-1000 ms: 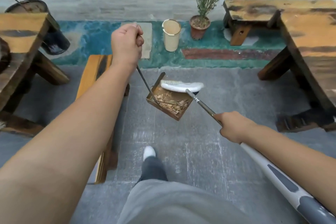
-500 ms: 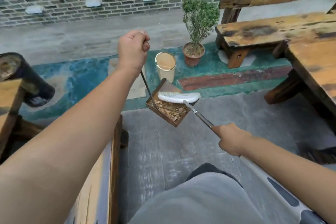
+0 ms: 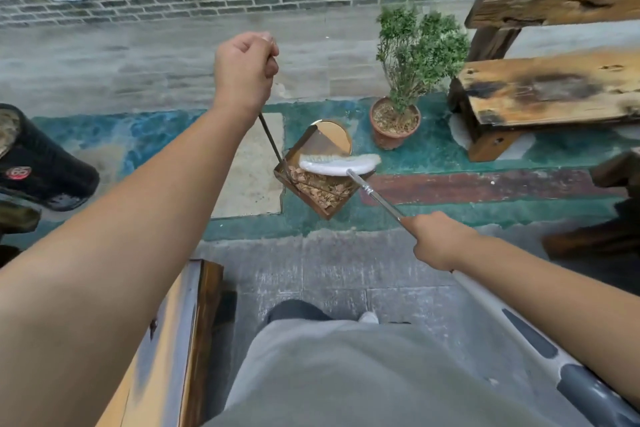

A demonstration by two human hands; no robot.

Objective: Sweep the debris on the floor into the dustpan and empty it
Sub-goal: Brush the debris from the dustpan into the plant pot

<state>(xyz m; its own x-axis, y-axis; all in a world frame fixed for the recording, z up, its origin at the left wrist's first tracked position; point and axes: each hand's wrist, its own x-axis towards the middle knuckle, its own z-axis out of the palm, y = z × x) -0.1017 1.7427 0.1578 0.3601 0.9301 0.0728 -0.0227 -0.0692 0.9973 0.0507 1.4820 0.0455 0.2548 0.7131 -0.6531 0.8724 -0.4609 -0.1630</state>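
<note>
L hand point(image 3: 244, 73) fist round thin dustpan handle, pan hangs in air | dustpan point(image 3: 317, 180) loaded w/ debris point(image 3: 320, 188), partly over cream bin point(image 3: 334, 137) | R hand point(image 3: 439, 240) grips broom pole, broom head point(image 3: 339, 163) resting on pan | risk: pan swings on thin handle or tips before fully over bin → debris spills on floor; broom head could knock chips out

the only readable mark is a small red oval badge point(image 3: 18, 173) on the black container point(image 3: 52, 166) at the left edge — it seems to read "65", though blurred. nothing else carries text — no other labels or numbers can be made out.
</note>
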